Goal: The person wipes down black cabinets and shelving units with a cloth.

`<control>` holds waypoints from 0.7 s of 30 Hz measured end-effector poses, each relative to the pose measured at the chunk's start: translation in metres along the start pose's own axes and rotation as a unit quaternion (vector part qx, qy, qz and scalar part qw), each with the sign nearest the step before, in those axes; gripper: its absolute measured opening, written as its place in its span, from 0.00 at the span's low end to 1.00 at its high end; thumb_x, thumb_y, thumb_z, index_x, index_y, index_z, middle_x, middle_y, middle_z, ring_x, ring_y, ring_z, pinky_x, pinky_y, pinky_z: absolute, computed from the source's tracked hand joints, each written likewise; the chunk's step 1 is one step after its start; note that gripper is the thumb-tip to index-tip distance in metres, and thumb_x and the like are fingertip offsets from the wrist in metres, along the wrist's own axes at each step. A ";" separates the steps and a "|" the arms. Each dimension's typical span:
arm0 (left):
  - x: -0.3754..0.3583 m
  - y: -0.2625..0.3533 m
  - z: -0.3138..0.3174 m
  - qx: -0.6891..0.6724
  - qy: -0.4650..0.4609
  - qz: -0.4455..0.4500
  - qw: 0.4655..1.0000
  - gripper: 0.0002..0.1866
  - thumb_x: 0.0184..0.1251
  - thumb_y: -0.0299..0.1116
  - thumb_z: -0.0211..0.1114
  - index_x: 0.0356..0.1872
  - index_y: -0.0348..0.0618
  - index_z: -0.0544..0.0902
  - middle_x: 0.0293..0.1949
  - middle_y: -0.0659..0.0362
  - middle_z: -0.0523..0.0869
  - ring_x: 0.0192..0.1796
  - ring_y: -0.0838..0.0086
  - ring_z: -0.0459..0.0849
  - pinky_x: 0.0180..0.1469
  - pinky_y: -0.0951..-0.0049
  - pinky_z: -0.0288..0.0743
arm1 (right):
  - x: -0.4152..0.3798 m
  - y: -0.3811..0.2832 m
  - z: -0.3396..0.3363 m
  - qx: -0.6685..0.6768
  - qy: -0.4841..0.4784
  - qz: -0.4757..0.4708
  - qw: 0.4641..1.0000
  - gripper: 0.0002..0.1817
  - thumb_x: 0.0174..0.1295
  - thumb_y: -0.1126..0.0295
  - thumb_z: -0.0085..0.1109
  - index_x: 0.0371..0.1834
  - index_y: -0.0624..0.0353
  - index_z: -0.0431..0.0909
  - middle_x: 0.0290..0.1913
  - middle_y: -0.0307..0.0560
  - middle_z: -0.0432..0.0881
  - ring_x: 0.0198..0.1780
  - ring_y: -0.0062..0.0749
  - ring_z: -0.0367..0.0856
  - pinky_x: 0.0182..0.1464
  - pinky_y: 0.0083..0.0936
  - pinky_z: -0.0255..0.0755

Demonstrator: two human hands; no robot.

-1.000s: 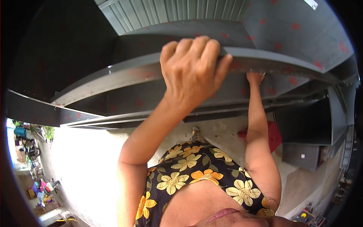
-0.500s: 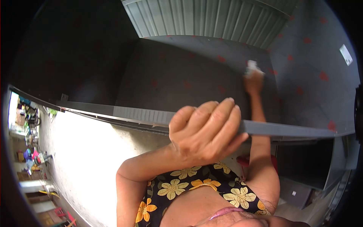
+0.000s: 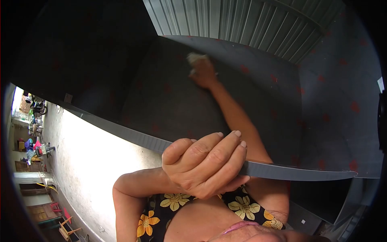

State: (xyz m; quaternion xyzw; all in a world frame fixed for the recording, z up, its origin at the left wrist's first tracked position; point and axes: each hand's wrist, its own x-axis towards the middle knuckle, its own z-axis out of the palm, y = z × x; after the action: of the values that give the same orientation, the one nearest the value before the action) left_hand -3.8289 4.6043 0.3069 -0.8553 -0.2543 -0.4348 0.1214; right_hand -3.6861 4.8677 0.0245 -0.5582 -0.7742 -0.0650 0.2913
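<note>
My left hand (image 3: 203, 165) is closed over the front edge of a grey panel (image 3: 298, 172), fingers wrapped over the top and the thumb below. Beyond that edge, my right arm reaches into a dark grey, box-like interior with red marks. My right hand (image 3: 203, 74) is closed on a crumpled white cloth (image 3: 197, 58) and presses it against the dark inner panel (image 3: 177, 105). Hand and cloth are a little blurred, and the fingertips are hidden by the cloth.
Dark side walls rise at left and right (image 3: 342, 113). A ribbed grey metal sheet (image 3: 193, 18) stands at the top. At the left lies a bright concrete floor (image 3: 80, 149), with a wooden stool (image 3: 67, 229) and various household items farther off. A small white label (image 3: 380, 84) is at far right.
My right hand has swept the cloth leftward across the dark panel. My left hand stays gripped on the edge, which now appears lower in view.
</note>
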 end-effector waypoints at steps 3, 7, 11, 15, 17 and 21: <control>0.001 -0.001 -0.001 -0.005 0.001 0.003 1.000 0.21 0.65 0.52 0.54 0.35 0.46 0.86 0.35 0.62 0.88 0.33 0.78 0.82 0.40 0.78 0.60 | -0.006 -0.005 -0.008 0.030 -0.058 -0.049 0.997 0.32 0.57 0.50 0.56 0.61 0.59 0.68 0.64 0.57 0.67 0.67 0.51 0.62 0.66 0.45 0.56; 0.003 -0.001 -0.002 -0.008 0.011 -0.008 1.000 0.19 0.64 0.51 0.54 0.34 0.47 0.86 0.34 0.63 0.88 0.32 0.79 0.82 0.37 0.78 0.59 | -0.051 0.144 -0.044 -0.172 0.090 0.148 0.970 0.32 0.54 0.47 0.59 0.55 0.59 0.72 0.55 0.57 0.73 0.55 0.53 0.73 0.53 0.51 0.67; 0.007 0.004 -0.006 -0.018 0.036 -0.025 0.999 0.18 0.63 0.49 0.55 0.32 0.45 0.84 0.33 0.62 0.87 0.31 0.80 0.82 0.36 0.77 0.58 | -0.086 0.254 -0.130 -0.189 0.006 0.515 0.836 0.42 0.56 0.35 0.49 0.68 0.52 0.62 0.70 0.55 0.59 0.73 0.50 0.51 0.67 0.57 0.49; 0.011 0.009 -0.016 -0.033 0.050 -0.040 0.997 0.19 0.63 0.49 0.54 0.32 0.45 0.84 0.34 0.62 0.87 0.33 0.78 0.82 0.37 0.77 0.60 | -0.037 0.197 -0.111 -0.211 -0.043 0.500 0.839 0.44 0.56 0.33 0.46 0.70 0.51 0.61 0.71 0.53 0.58 0.74 0.49 0.48 0.69 0.56 0.46; 0.007 0.008 -0.012 -0.057 0.056 -0.051 0.995 0.19 0.63 0.50 0.54 0.32 0.44 0.84 0.35 0.62 0.86 0.33 0.78 0.82 0.36 0.78 0.61 | -0.008 0.154 -0.058 -0.200 -0.041 0.319 0.925 0.45 0.51 0.32 0.53 0.66 0.51 0.65 0.70 0.54 0.59 0.73 0.50 0.52 0.68 0.53 0.49; -0.002 0.001 -0.006 -0.120 0.053 -0.026 0.991 0.21 0.54 0.44 0.62 0.41 0.36 0.80 0.41 0.54 0.82 0.46 0.65 0.80 0.47 0.67 0.67 | 0.038 -0.008 0.056 -0.097 0.017 0.102 0.990 0.48 0.49 0.36 0.58 0.68 0.57 0.60 0.70 0.57 0.58 0.72 0.50 0.51 0.69 0.51 0.48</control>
State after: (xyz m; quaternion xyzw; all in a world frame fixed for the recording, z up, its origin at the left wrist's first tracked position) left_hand -3.8332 4.6002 0.3086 -0.8327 -0.2157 -0.5095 0.0194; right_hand -3.7218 4.9196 0.0002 -0.6583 -0.6984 -0.1195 0.2541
